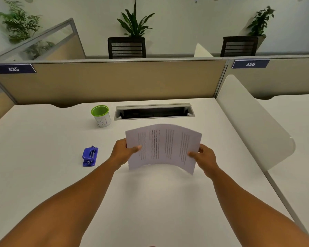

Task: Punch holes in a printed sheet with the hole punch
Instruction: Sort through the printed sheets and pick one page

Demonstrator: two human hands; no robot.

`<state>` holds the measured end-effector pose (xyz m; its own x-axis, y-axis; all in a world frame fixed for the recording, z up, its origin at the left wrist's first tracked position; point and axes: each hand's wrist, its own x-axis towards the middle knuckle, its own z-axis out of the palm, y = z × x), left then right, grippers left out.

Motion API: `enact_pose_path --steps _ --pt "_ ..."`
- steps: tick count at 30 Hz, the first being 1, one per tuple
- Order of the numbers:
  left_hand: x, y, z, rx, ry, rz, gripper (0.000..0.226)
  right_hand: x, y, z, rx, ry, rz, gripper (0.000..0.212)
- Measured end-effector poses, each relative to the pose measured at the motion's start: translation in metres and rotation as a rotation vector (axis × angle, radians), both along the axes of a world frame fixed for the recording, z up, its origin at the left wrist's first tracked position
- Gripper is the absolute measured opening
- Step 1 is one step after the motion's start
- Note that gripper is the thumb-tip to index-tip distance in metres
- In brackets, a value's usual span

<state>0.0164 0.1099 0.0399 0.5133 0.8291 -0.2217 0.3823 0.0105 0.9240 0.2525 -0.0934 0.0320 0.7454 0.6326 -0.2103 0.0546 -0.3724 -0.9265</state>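
Both forearms are stretched forward over the white table, bare to the bottom edge of the view. The printed sheet is held up off the table between the two hands and is bowed, its middle arched upward and its lines of text running sideways. The left hand is closed on the sheet's left edge – the thumb is laid across the printed face, the fingers are hidden behind the paper. The right hand is closed on the sheet's right edge in the same way, thumb on the front. Each grip is thus a pinch on the paper.

The blue hole punch is left on the table to the left of the sheet, well apart from the left hand and untouched. A green-rimmed cup is set beyond the sheet, to its left – beside the cable slot, which is beyond the sheet's top edge.
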Motion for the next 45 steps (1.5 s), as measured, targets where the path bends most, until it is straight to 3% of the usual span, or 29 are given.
enact_pose_path --steps 11,16,20,23,27,31,35,39,45 --pt "0.010 0.003 0.010 0.131 -0.018 0.095 0.037 0.001 0.008 0.010 0.042 -0.098 -0.006 0.028" --pt "0.006 0.004 -0.004 0.068 0.142 0.009 0.043 -0.002 0.001 0.001 -0.092 -0.067 0.121 0.039" --pt "0.001 0.008 -0.010 0.049 0.239 -0.001 0.041 -0.002 0.005 0.006 -0.089 -0.099 0.120 0.031" --pt "0.003 0.011 -0.007 0.047 0.199 0.021 0.035 0.002 0.006 0.011 -0.047 -0.098 0.120 0.026" --pt "0.007 0.015 0.006 -0.026 0.006 0.158 0.024 0.006 0.006 0.014 0.040 0.024 0.085 0.025" --pt "0.009 0.021 0.016 -0.080 -0.086 0.271 0.037 0.009 0.005 0.011 0.069 0.144 0.046 0.029" --pt "0.008 0.023 0.020 -0.103 -0.127 0.317 0.034 0.012 0.005 0.005 0.107 0.293 -0.026 0.035" --pt "0.007 0.022 0.019 -0.248 -0.245 0.365 0.041 0.012 0.005 0.003 0.193 0.425 -0.111 0.037" --pt "0.016 0.007 0.014 -0.405 -0.305 0.252 0.028 0.002 0.013 -0.002 0.331 0.628 -0.184 0.044"
